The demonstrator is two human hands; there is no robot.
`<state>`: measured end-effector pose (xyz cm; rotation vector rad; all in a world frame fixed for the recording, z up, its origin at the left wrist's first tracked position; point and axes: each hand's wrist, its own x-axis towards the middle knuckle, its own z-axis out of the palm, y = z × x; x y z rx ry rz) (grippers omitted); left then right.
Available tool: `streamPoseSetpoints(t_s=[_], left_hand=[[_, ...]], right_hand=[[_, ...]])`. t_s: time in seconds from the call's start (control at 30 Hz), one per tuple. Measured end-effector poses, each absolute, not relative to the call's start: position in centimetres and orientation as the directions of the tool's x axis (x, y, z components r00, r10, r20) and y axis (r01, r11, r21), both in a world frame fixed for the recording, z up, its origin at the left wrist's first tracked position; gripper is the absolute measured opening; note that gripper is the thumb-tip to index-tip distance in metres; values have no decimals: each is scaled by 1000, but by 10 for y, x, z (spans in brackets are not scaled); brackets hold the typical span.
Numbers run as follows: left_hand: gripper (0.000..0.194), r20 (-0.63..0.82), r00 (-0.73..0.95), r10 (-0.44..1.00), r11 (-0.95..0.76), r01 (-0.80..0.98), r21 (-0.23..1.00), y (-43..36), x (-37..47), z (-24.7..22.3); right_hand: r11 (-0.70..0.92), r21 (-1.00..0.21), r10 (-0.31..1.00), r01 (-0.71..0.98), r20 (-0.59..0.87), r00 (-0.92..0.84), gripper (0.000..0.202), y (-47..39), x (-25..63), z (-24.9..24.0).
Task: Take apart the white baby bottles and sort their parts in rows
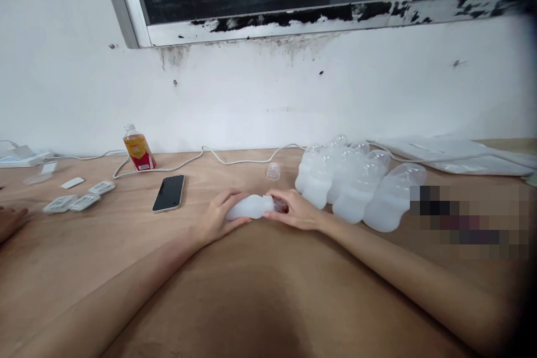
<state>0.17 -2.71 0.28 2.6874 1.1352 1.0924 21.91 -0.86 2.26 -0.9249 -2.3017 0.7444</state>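
A milky-white baby bottle (pixel 253 207) lies sideways between my hands, low over the near part of the table. My left hand (pixel 218 217) is wrapped round its base end. At the collar end, the fingers of my right hand (pixel 298 211) are closed round the bottle's top; a clear part shows between them, mostly hidden. Just beyond my hands, a clear dome cap (pixel 273 172) stands on the table. Several similar bottles with clear domed tops (pixel 350 185) stand grouped to the right of my right hand.
On the wooden table (pixel 176 257) lie a phone (pixel 168 193), several small white packs (pixel 84 202) and a white cable (pixel 235 162). A drink bottle (pixel 140 151) stands near the wall. Plastic bags (pixel 444 155) lie back right. Another person's hand (pixel 12 221) rests at the left edge.
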Motion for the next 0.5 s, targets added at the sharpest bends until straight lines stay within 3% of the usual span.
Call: streamPoseSetpoints(t_s=[0.1, 0.17, 0.27, 0.33, 0.4, 0.5], left_hand=[[40, 658, 499, 564, -746, 649, 147, -27, 1, 1], [38, 685, 501, 528, -744, 662, 89, -28, 2, 0], [39, 692, 476, 542, -722, 685, 95, -28, 4, -2], [40, 669, 437, 600, -687, 710, 153, -25, 5, -4], [41, 622, 392, 678, -639, 732, 236, -22, 6, -4], [40, 569, 275, 775, -545, 745, 383, -17, 6, -1]], right_hand=[[259, -914, 821, 313, 37, -570, 34, -9, 213, 21], [53, -970, 814, 236, -95, -573, 37, -8, 209, 21], [-85, -976, 782, 200, -190, -594, 39, -6, 206, 25], [-76, -965, 780, 253, -215, -587, 41, -4, 205, 26], [55, -935, 832, 351, -152, -534, 44, -1, 204, 27], [340, -806, 914, 484, 163, -372, 45, 11, 200, 26]])
